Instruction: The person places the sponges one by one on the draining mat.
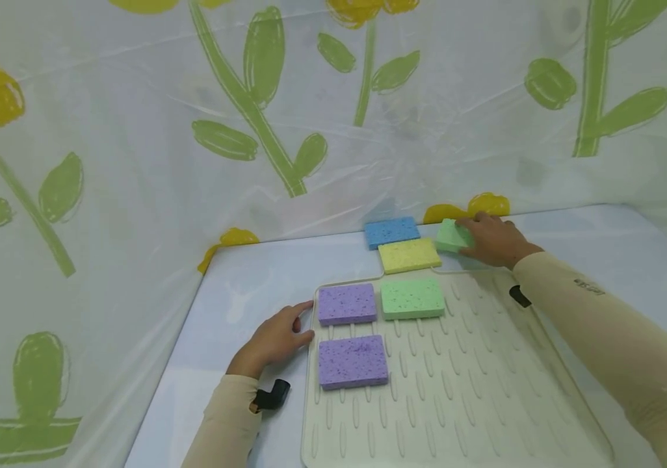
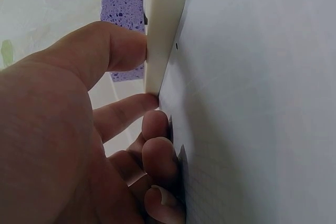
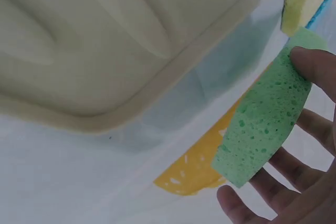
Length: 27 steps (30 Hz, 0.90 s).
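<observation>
Green sponge point(image 1: 452, 235) beyond the tray's point(image 1: 509, 364) twelve o'clock is being pinched by the right hand point(image 1: 494, 239), seemingly for pickup, likely needing gentle lifting; left hand point(image 1: 277, 336), fingers apart, is touching the tray's ten-o'clock side.

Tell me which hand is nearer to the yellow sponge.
Right. The right hand is just to the right of the yellow sponge, gripping a green sponge. The left hand is farther off, nearer the person, touching the left edge of the tray.
</observation>
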{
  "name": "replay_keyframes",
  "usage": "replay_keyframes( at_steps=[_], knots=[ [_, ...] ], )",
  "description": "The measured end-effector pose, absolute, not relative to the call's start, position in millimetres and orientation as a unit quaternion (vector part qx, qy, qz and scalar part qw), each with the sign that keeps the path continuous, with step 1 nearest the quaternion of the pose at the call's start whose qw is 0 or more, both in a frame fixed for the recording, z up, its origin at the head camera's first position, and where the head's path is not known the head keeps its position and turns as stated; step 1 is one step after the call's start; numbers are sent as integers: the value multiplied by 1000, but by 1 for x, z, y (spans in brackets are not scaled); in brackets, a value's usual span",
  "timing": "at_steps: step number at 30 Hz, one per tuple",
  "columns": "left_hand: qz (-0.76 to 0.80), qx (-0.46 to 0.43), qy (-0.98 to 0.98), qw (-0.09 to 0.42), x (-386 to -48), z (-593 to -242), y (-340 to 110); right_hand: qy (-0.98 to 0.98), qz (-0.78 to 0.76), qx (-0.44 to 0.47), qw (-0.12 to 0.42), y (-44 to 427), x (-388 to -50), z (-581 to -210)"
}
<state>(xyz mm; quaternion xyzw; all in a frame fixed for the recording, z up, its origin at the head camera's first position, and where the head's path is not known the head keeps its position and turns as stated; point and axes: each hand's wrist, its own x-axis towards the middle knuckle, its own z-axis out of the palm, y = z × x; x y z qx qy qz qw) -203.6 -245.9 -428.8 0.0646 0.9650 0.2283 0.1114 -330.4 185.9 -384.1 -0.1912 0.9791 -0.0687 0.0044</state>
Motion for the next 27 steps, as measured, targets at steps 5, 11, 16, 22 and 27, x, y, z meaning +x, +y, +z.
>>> replay_keyframes(
  at_steps=[5,11,16,22,27],
  knots=[
    [234,61,964,112,-202,-428,-247,977,-87,-194,6,187,-325,-382],
    [243,67,961,111,-203,-428,-247,972,-126,-197,15,194,-314,-381],
    [242,64,962,110,-203,-427,-247,968,-137,-212,2,193,-301,-378],
    [238,60,963,115,-203,-428,-246,963,-140,-231,-8,188,-281,-378],
    [238,60,963,112,-202,-427,-245,959,-132,-248,-36,185,-267,-379]
  ],
)
